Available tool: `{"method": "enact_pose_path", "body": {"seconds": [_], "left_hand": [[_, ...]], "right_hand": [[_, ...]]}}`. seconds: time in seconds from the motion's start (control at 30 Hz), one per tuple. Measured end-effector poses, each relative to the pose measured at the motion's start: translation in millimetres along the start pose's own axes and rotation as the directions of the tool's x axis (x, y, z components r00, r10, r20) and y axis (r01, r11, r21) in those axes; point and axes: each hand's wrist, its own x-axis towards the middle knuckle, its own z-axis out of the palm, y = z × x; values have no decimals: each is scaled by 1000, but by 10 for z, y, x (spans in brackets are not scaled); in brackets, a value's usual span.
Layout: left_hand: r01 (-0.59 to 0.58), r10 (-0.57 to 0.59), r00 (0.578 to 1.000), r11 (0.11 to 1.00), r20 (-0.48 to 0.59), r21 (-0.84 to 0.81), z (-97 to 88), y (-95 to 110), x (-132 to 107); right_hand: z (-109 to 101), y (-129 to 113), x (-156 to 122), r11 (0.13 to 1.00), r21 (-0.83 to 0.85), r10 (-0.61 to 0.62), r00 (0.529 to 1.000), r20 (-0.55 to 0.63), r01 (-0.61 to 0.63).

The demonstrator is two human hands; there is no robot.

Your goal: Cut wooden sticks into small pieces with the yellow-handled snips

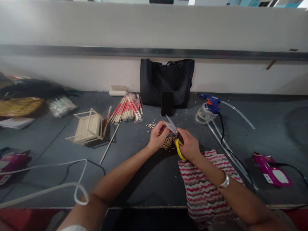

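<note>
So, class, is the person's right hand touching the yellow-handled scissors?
Touching. The head view shows it plainly: the right hand grips the yellow-handled scissors by the handle end, just behind the blades.

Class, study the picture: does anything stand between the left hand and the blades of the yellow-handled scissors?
Nothing visible does. The left hand is right up at the yellow-handled scissors, which the right hand grips by the handles. Whether the left hand pinches something small there cannot be told.
</note>
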Motion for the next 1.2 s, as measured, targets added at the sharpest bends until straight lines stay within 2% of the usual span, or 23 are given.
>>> {"method": "enact_pose_path", "body": {"seconds": [0.4, 0.8, 0.93, 1.07, 1.2], "left_hand": [[22, -23, 1000, 999, 20, 46, -16, -31, 1], [39, -39, 999, 996, -7, 76, -34, -1, 14], [64, -66, 997, 995, 31, 74, -27, 2, 6], [87, -88, 996, 995, 16, 41, -8, 5, 2], [92, -92, 996, 996, 7, 10, -1, 16, 13]], "right_hand": [[-18, -10, 2, 999, 17, 27, 999, 21, -27], [-31, -11, -2, 994, 95, 50, 998, 28, -53], [-61, -30, 29, 989, 139, 52, 998, -18, -49], [-66, -32, 52, 988, 151, 46, 994, -101, -30], [-34, -3, 40, 994, 104, 27, 996, -83, -19]]}}
